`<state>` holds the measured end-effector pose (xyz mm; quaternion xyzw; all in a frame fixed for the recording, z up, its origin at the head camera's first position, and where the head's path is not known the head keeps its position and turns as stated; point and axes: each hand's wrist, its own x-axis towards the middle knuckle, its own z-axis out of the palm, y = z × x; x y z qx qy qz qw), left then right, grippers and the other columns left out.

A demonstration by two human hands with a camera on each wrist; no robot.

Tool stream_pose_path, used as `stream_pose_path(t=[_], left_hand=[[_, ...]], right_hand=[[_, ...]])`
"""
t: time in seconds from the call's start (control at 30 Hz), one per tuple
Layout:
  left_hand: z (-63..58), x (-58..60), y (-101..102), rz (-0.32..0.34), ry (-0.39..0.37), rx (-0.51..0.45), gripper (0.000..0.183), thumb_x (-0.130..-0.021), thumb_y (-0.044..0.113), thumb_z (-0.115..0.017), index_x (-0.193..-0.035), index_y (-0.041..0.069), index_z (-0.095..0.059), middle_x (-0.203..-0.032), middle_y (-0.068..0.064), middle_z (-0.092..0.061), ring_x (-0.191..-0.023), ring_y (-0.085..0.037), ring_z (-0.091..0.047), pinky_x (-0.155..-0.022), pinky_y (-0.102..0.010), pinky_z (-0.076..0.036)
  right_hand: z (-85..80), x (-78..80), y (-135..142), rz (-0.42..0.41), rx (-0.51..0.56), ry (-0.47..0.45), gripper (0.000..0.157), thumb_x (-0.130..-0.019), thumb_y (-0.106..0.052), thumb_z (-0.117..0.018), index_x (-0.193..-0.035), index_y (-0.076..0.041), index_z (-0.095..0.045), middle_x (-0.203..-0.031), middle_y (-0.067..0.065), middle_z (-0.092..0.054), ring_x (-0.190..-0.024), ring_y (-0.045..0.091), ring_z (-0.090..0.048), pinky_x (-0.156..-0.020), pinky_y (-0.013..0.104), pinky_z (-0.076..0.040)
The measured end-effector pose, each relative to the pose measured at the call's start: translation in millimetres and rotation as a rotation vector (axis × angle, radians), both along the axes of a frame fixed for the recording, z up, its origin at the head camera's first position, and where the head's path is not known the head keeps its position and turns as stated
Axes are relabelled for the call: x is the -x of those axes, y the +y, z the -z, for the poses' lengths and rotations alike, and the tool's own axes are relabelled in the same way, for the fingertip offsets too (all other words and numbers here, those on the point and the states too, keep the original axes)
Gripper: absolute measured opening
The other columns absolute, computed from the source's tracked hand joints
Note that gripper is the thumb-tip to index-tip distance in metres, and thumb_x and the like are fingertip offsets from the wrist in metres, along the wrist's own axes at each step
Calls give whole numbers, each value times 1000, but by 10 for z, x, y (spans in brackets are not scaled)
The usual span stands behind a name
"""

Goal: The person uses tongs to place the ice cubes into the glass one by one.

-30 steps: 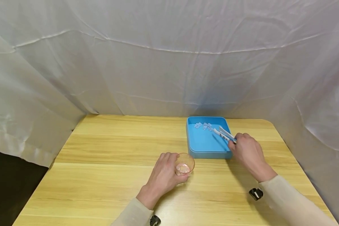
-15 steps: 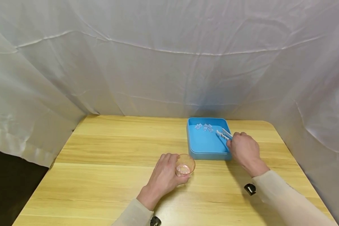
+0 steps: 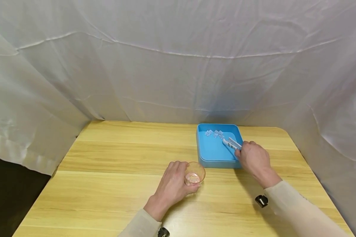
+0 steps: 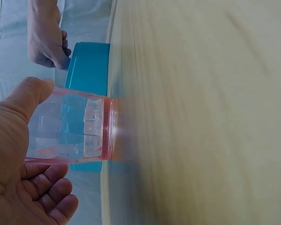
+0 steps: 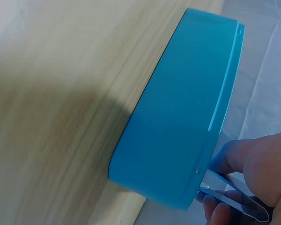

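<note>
My left hand [image 3: 172, 184] grips a clear, pink-tinted glass [image 3: 194, 173] standing on the table. Clear chunky shapes show at the bottom of the glass in the left wrist view, near its pink base. My right hand [image 3: 254, 161] holds white tongs [image 3: 232, 143] that reach over the near right corner of a blue box [image 3: 219, 164]. The tong tips are inside the box, right beside several small clear cubes [image 3: 218, 133] that look like ice. Another small cluster of clear cubes [image 3: 208, 133] lies to their left. In the right wrist view, the box wall hides the tong tips.
A light wooden table [image 3: 115, 158] carries everything. The box stands near its back edge, beyond the glass. A pale grey curtain [image 3: 166, 75] hangs behind and along both sides. Black wrist devices [image 3: 261, 200] sit at both sleeves.
The tong tips drew away from the cubes to the right, then came back left beside them. My right hand shifted slightly left. The left hand and glass stay put.
</note>
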<state>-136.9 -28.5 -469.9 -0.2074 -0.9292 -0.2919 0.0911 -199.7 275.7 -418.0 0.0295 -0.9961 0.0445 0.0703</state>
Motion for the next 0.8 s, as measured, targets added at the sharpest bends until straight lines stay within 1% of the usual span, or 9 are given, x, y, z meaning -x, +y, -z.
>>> stream_pose_path(t=[0.2, 0.43, 0.63, 0.8], left_hand=[[-6, -5, 3, 1, 12, -5, 74, -75, 49, -93, -127, 4, -65, -114, -7, -69, -105, -22, -59, -96, -37, -53], [-6, 3, -1, 0, 2, -12, 74, -76, 50, -92, -127, 4, -65, -115, -7, -70, -106, -22, -59, -96, -37, -53], [-7, 1, -3, 3, 10, -20, 73, -75, 48, -93, -126, 4, -65, -114, -7, -70, -106, -23, -60, -96, -38, -53], [-4, 2, -6, 3, -1, -21, 73, -75, 48, -92, -127, 4, -65, -115, -7, -70, -107, -22, -60, -98, -37, -53]], right_hand=[[5, -69, -43, -27, 21, 3, 33, -98, -26, -68, -81, 1, -59, -70, 10, -51, -56, 24, -48, -46, 36, -40], [-7, -162, -59, -55, 50, 17, 32, -98, -26, -67, -77, -4, -56, -68, 8, -50, -55, 22, -46, -44, 34, -37], [-8, -181, -47, -71, 62, 29, 30, -98, -23, -66, -76, -5, -55, -66, 6, -47, -53, 20, -44, -44, 32, -34], [1, -178, -34, -79, 69, 30, 28, -98, -20, -64, -76, -4, -55, -67, 6, -47, -54, 20, -43, -44, 32, -34]])
